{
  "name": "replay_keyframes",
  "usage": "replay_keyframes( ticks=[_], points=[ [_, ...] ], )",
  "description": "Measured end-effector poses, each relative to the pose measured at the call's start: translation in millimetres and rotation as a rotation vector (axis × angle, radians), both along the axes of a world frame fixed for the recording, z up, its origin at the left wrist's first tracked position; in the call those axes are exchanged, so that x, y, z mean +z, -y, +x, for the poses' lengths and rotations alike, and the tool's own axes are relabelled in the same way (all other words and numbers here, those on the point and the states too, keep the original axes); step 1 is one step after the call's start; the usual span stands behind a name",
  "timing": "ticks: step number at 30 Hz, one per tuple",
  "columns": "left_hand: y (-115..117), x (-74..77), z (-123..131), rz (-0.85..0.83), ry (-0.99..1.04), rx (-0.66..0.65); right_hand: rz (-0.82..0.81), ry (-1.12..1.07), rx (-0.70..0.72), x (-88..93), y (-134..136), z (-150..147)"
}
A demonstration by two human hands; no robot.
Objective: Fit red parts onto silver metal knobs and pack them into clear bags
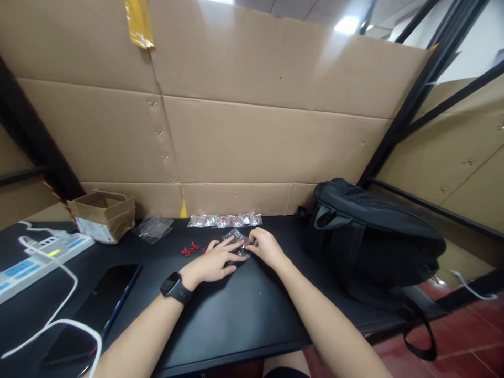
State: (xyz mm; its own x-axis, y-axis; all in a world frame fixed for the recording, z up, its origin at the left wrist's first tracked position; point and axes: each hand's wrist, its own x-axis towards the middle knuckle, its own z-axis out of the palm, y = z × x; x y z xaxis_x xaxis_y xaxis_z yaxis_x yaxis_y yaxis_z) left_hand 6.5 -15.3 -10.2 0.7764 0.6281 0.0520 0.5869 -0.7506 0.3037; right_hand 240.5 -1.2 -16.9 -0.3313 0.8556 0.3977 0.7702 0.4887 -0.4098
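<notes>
A small clear plastic bag (235, 233) lies on the black table, partly covered by my hands. My left hand (214, 261), with a dark watch on its wrist, rests flat with its fingers stretched over the bag's lower part. From the right, my right hand (268, 248) pinches at the bag, where a bit of red cord (246, 243) shows at the fingertips. Several knotted red cords (190, 249) lie left of my left hand. Behind the bag, a row of clear packets (222, 220) holds round silvery pieces with red on them.
At the left are an opened cardboard box (114, 218), loose clear bags (154, 229), a power strip (35, 265) with white cables, and a dark tablet-like device (98, 307). A black backpack (374, 247) fills the right side. A cardboard wall (255, 142) closes the back.
</notes>
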Motion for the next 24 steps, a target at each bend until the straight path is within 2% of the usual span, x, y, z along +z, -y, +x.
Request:
replay_keyframes(
  ticks=[5, 11, 18, 21, 24],
  points=[
    [-1.9, -2.1, -2.0, 0.007, -0.034, -0.003, 0.176, 0.144, -0.163, -2.8, -6.1, -18.4],
    [-3.1, 3.3, -12.2, 0.024, -0.032, 0.076, 0.155, 0.157, -0.087, -0.9, -5.0, -12.0],
    [-1.1, 5.1, -13.1, -0.009, -0.021, 0.066, 0.163, 0.162, -0.185, -3.5, -0.2, -28.5],
    [-5.1, 7.8, -17.1, 0.036, 0.014, 0.082, 0.110, 0.133, -0.112, 0.2, 3.2, -30.6],
    [-8.6, 13.6, -21.5, 0.094, 0.113, 0.121, 0.024, 0.030, 0.094, 8.3, 6.3, -17.7]
  ],
)
